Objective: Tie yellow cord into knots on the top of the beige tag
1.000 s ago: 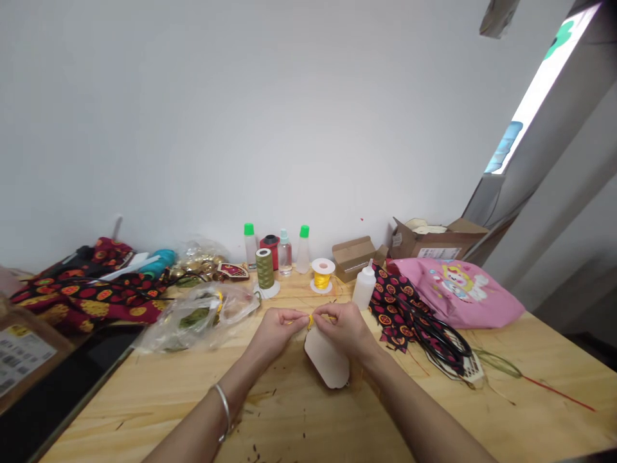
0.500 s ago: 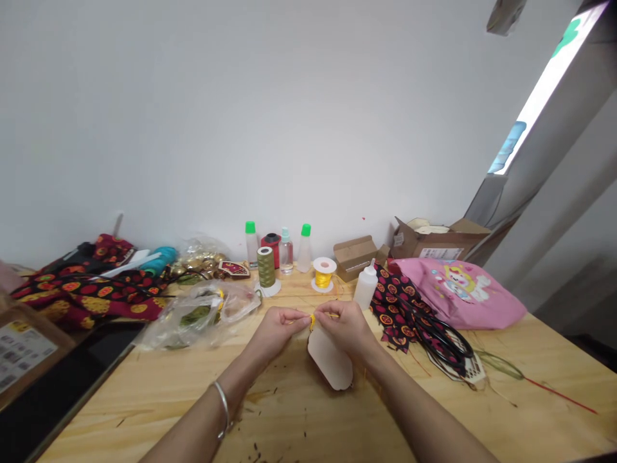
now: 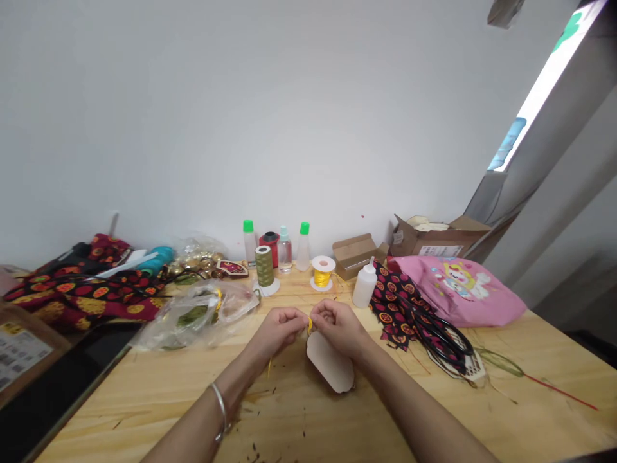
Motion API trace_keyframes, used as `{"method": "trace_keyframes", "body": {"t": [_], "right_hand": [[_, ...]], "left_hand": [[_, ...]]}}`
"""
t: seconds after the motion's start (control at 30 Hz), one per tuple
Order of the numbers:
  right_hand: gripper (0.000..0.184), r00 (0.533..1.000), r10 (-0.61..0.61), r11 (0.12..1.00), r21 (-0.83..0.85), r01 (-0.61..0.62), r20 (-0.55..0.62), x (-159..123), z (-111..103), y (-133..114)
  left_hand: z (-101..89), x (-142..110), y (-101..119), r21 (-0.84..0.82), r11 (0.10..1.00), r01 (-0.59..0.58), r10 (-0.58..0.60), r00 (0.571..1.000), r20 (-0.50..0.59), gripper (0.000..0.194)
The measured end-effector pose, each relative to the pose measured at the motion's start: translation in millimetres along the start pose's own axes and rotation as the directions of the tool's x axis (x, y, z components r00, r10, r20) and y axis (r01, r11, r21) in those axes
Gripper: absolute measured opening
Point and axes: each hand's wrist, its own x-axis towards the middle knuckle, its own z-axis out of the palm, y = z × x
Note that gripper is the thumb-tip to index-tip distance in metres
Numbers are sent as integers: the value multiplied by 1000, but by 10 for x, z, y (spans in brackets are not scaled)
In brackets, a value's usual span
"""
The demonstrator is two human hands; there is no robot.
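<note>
Fingers (image 3: pixel 299 319) of your left hand (image 3: pixel 279 331) and your right hand (image 3: pixel 340 326) are pinched shut on a short yellow cord (image 3: pixel 310 323), meeting just above the top of a pale card tag (image 3: pixel 331 361) that lies on the tabletop (image 3: pixel 299 418). How the cord is looped or knotted is hidden between your fingertips; a loose yellow end hangs below the left hand. Your right palm covers the tag's upper edge.

Tabletop is light wood, flecked with dark scraps near you. Far side: green-capped bottles (image 3: pixel 249 241), an olive thread cone (image 3: pixel 264 267), a yellow cord spool (image 3: pixel 322 272), a white squeeze bottle (image 3: pixel 364 286), small cardboard boxes (image 3: pixel 355 254). Patterned fabric (image 3: pixel 81 289) is cut off at the left edge; a clear plastic bag (image 3: pixel 197 312) lies beside it. Black scissors (image 3: pixel 446 337) rest on more fabric to your right, by a pink bag (image 3: pixel 457 289). Plain white wall behind.

Against a second ago: your hands sit closer together, and the hanging cord end now shows.
</note>
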Motion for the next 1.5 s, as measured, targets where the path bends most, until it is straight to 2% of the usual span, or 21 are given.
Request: {"method": "trace_keyframes", "body": {"t": [0.13, 0.23, 0.3, 0.4, 0.53, 0.63, 0.73, 0.87, 1.13, 1.33, 1.5], "right_hand": [[9, 993, 108, 977, 179, -116, 53, -17, 5, -71], [18, 982, 158, 955, 235, -179, 108, -34, 4, -132], [24, 982, 157, 961, 212, -176, 102, -40, 2, -153], [20, 983, 169, 973, 147, -179, 79, -40, -10, -145], [18, 973, 230, 972, 38, -231, 28, -28, -34, -79], [18, 961, 276, 961, -15, -276, -14, -23, -46, -60], [20, 942, 335, 942, 16, -336, 26, -29, -59, -102], [20, 932, 355, 930, 73, -359, 70, -41, -77, -154], [27, 908, 350, 839, 355, -414, 230, -63, -104, -122], [29, 901, 336, 839, 348, -419, 274, -77, -128, -141], [28, 904, 313, 879, 272, -392, 292, -86, -132, -151]], "left_hand": [[-13, -19, 9, 12, 1000, -8, 8, 1000, -6, 22], [-37, -30, 7, 5, 999, -52, 52, 999, -6, 24], [-48, -36, 10, 14, 998, -61, 61, 998, -14, 27], [-46, -28, 9, 40, 999, -37, 39, 998, -49, 27], [-31, 31, -40, 106, 993, -54, 69, 987, -145, 20], [-36, 68, -84, 136, 988, -71, 94, 981, -171, 19], [-45, 59, -89, 120, 991, -58, 74, 988, -138, 21], [-29, 19, -47, 112, 991, -68, 79, 992, -102, 21], [-26, -23, 21, 79, 997, -23, 29, 996, -79, 21], [-52, -41, 41, 80, 997, 12, -11, 1000, -14, 24], [-44, -61, 55, 110, 994, 8, -10, 1000, 13, 24]]}}
